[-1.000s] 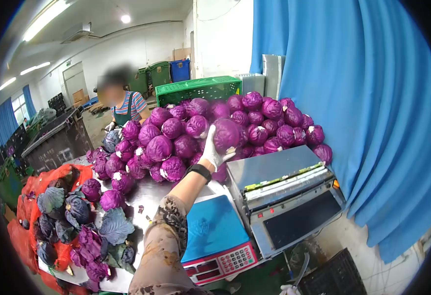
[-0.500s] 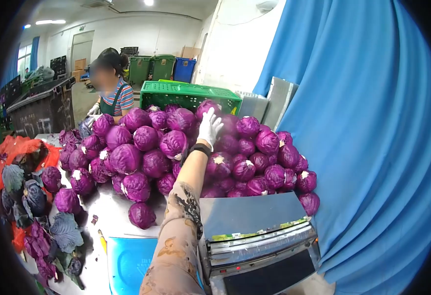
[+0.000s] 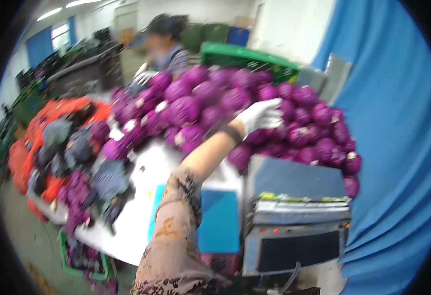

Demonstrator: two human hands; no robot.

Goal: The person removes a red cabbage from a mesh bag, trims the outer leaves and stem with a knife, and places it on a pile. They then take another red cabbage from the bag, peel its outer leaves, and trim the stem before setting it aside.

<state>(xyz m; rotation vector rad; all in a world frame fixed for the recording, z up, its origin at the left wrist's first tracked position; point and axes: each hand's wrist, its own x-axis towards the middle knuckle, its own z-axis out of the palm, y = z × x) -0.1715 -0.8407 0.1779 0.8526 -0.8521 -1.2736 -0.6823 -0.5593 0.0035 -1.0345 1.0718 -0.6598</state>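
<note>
My left hand (image 3: 260, 118), in a white glove with a dark band at the wrist, reaches over a large heap of purple cabbages (image 3: 184, 111). Its fingers are stretched out to the right and somewhat apart, above the cabbages in the middle of the heap. Motion blur hides whether the fingertips touch any of them. The patterned sleeve (image 3: 173, 221) runs up from the bottom of the view. My right hand does not show.
A wrapping machine (image 3: 299, 216) stands at the near right beside a blue tray (image 3: 219, 221). Loose outer leaves (image 3: 109, 178) and orange netting (image 3: 19, 160) lie left. Behind the heap are a green crate (image 3: 250, 58) and a person (image 3: 168, 49) in white gloves. A blue curtain (image 3: 392, 123) hangs right.
The view has swung left and down, so the heap sits further right and a green basket on the floor shows. My left hand has come lower over the heap, its fingers now pointing right.
</note>
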